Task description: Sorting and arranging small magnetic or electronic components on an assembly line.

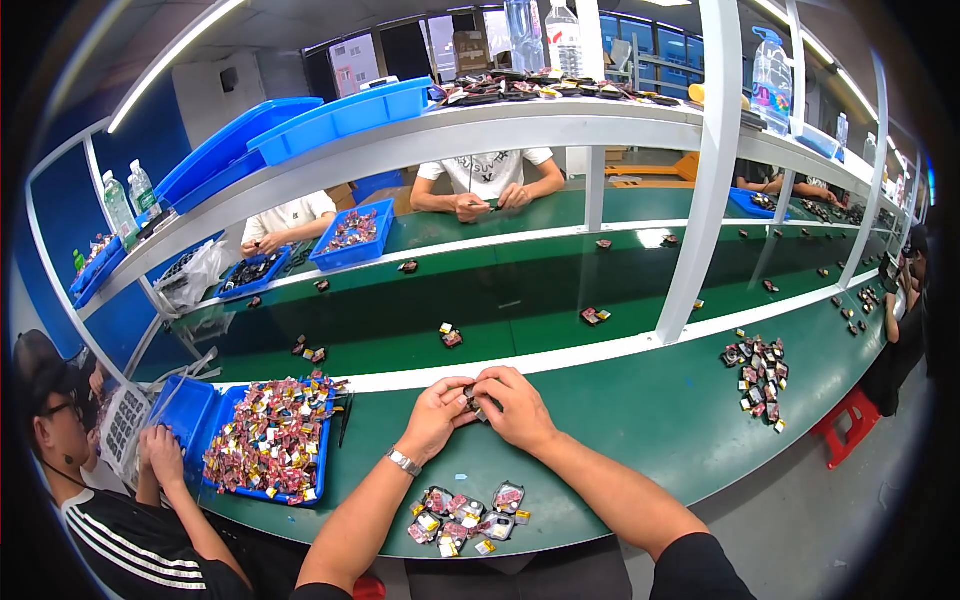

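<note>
In the head view, a small dark part (471, 394) sits between the fingertips of both hands, above the green table (590, 485); the left hand (436, 416) grasps it from the left; the right hand (515, 411) pinches it from the right, partly hiding it. A loose pile of cased parts (466, 510) lies nearer; a blue tray (324, 455), heaped with small pieces (268, 435), stands left.

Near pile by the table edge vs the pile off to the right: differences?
Amount: the near pile has fewer pieces; the right pile has clearly more.
Shape: the near pile is a compact cluster; the right pile is longer and narrower.
Place: the near pile lies between the forearms; the right pile lies outside them.
Shared: both sit loose on the green table, with dark, reddish, white and yellow parts.
</note>
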### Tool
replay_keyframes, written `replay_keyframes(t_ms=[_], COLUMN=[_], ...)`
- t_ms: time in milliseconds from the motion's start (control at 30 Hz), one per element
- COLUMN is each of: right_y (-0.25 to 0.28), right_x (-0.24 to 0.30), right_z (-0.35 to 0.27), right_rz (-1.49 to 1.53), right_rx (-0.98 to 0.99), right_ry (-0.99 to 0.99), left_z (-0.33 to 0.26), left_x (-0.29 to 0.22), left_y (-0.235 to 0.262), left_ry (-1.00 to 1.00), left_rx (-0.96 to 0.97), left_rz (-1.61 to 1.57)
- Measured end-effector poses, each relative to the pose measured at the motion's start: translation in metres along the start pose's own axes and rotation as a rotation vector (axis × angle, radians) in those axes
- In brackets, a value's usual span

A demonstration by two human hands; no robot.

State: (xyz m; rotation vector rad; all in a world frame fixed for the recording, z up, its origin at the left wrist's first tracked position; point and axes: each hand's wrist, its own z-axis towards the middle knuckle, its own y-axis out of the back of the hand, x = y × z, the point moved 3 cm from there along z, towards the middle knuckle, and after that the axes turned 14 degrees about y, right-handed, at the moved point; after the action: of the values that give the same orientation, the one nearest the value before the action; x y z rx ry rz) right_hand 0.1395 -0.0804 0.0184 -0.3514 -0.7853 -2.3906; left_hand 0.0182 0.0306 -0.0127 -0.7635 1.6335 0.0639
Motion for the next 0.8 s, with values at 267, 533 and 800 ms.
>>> replay_keyframes(t_ms=[267, 533, 800], right_y=[0.004, 0.003, -0.002], right_x=[0.017, 0.014, 0.011], right_z=[0.007, 0.004, 0.003], right_rz=[-0.19, -0.292, -0.306], right_rx=[0.035, 0.096, 0.081], right_ry=[0.165, 0.231, 0.182], left_z=[-0.002, -0.003, -0.002], left_x=[-0.001, -0.002, -0.002], left_y=[0.002, -0.002, -0.004], left_ry=[0.034, 0.042, 0.049], left_rx=[0.01, 0.011, 0.016], left_rz=[-0.033, -0.035, -0.024])
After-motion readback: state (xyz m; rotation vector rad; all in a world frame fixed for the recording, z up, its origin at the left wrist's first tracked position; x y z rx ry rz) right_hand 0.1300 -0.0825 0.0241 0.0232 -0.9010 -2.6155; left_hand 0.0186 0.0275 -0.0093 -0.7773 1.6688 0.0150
